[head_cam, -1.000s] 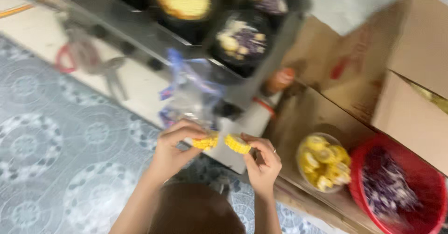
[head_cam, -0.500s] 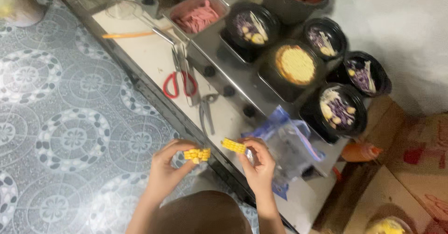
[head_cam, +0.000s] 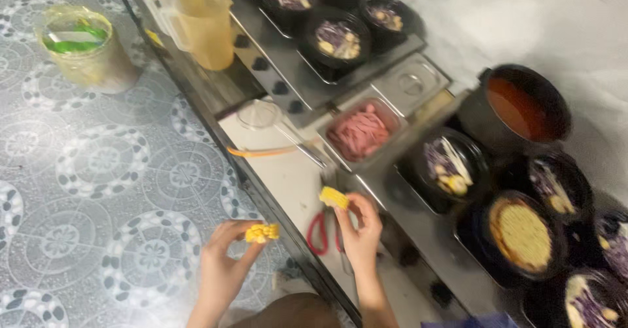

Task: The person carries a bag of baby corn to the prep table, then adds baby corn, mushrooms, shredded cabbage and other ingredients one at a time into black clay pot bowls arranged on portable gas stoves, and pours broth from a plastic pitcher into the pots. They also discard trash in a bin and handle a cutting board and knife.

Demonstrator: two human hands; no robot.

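I see no labels, signs or screens here. The only package-like thing is a blue plastic bag [head_cam: 468,320], a crumpled sliver at the bottom edge of my view, below the counter's near end.

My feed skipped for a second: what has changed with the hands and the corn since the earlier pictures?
The hands have moved apart: the left hand now holds its corn piece out over the floor, while the right hand has lifted its corn piece over the counter, above the red scissors. Nothing was let go; each hand still pinches one piece.
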